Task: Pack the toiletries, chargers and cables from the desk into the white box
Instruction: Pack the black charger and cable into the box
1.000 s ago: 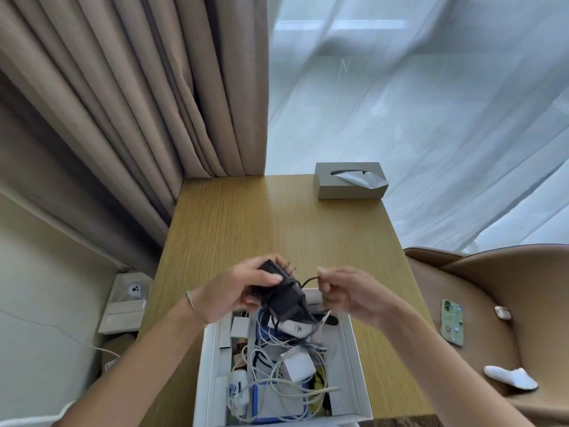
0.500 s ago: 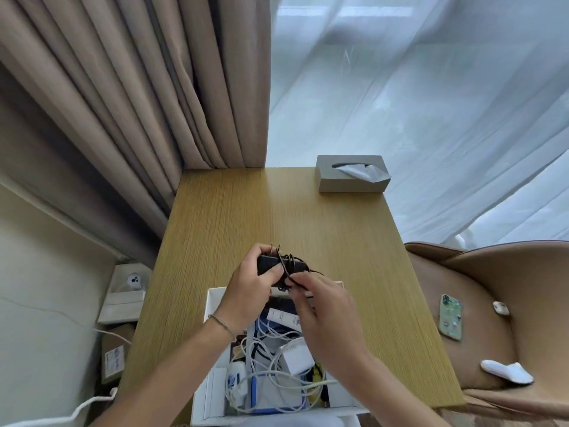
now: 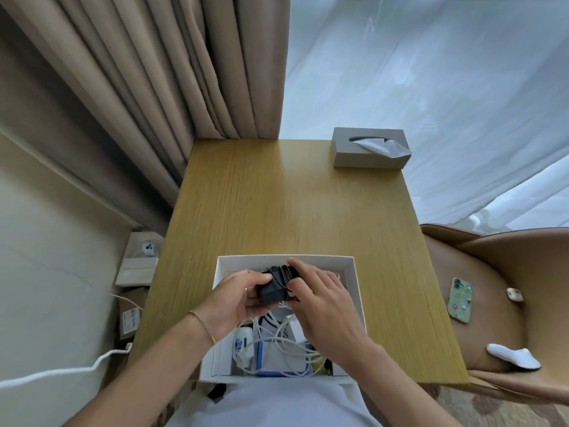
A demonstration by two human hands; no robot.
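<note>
the wooden tabletop carries a grey tissue box at its far right corner and the white box at the near edge. over the box's far end, the left hand holds a black charger in a curled grip — the right hand pinches its wound cord. white cables lie inside.

both hands meet over the far end of the white box on the desk — left hand gripping a black charger wound in thin cable, right hand with fingers on it. white cables fill the box's near half — a tissue box sits far right.
</note>
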